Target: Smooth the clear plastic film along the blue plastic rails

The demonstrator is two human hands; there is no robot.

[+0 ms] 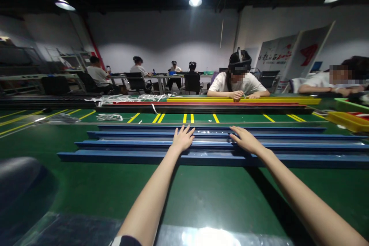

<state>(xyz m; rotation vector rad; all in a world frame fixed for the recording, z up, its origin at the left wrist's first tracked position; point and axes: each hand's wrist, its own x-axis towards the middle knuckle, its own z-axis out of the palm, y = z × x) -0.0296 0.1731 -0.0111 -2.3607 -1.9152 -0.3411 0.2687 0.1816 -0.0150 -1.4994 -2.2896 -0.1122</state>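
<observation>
Several long blue channel-shaped strips point(129, 157) lie side by side across the green table point(207, 192). My left hand point(183, 138) rests over the strips near their middle, palm down with its fingers spread. To its right, my right hand point(246, 139) reaches over the same strips, fingers stretched out and apart. Neither hand grips anything. Whether the fingertips press on the strips or hover just above them, I cannot tell.
Beyond the blue strips lie yellow strips point(273, 100), a red strip point(207, 104) and white bands point(132, 99). A person point(238, 80) leans over the table's far side, another point(331, 80) at the right. A yellow tray point(347, 122) stands at the right edge.
</observation>
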